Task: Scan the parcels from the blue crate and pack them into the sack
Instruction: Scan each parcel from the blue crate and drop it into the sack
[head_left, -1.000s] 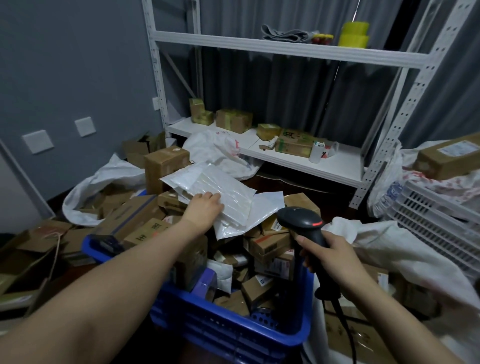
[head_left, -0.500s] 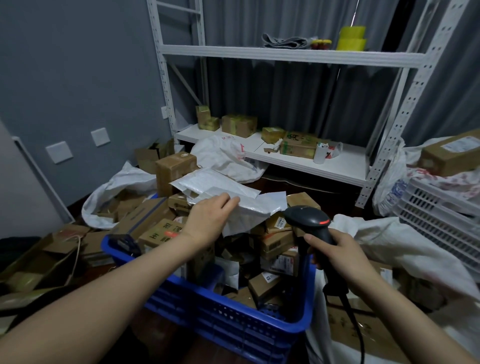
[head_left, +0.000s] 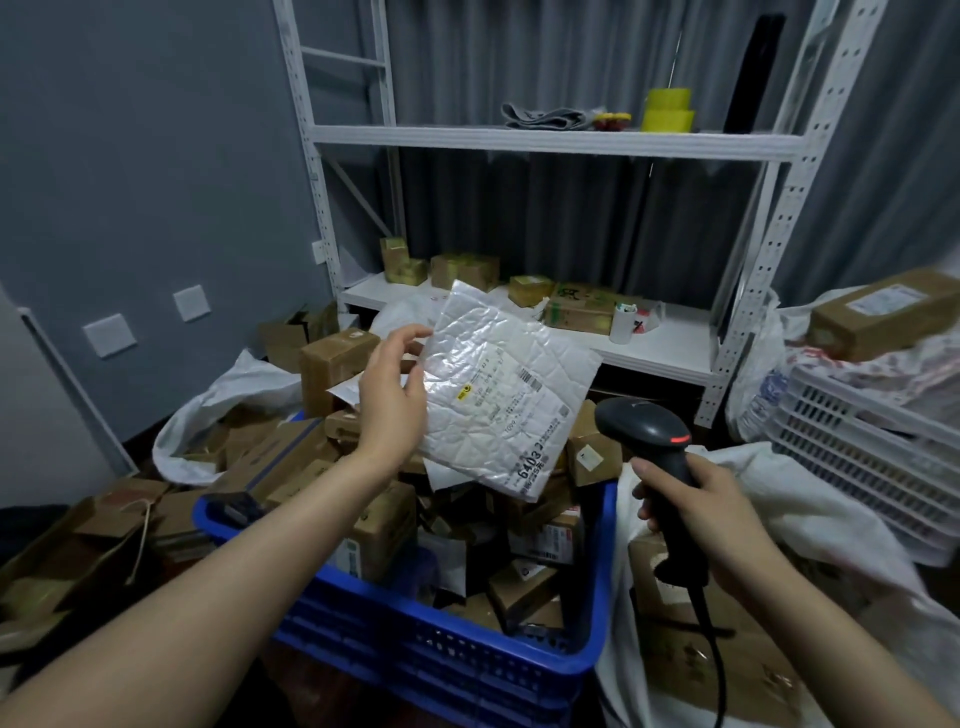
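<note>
**Fingers (head_left: 415, 384) pinch a mailer's (head_left: 519, 332) edge as the scanner (head_left: 644, 431) waits**

Nearest the camera, a blue crate (head_left: 415, 639) stands heaped with cardboard boxes (head_left: 384, 525). Just to its right lies the white sack (head_left: 831, 530), its mouth open with boxes already inside, probably placed there so that each scanned parcel only has to cross the rim.

Above the sack's edge, the right hand (head_left: 696, 509) curls round the scanner's handle with one finger along the front, where a trigger would sit. The scanner's head points left and up toward the parcel. Its beam cannot be made out on the plastic, so the read looks not yet made.

Further in, over the middle of the crate, the left hand (head_left: 395, 395) holds the crinkled white mailer clear of the heap. Thumb and fingers pinch only its left edge (a grip that leaves the printed label (head_left: 498, 395) uncovered). The flat face is turned toward the person and tilted, apparently to show the barcode to the scanner.

At the far right a white crate (head_left: 857, 441) sits on more sacking. White shelving (head_left: 550, 140) against the far curtain carries more boxes below and yellow tape rolls (head_left: 667, 109) above.
</note>
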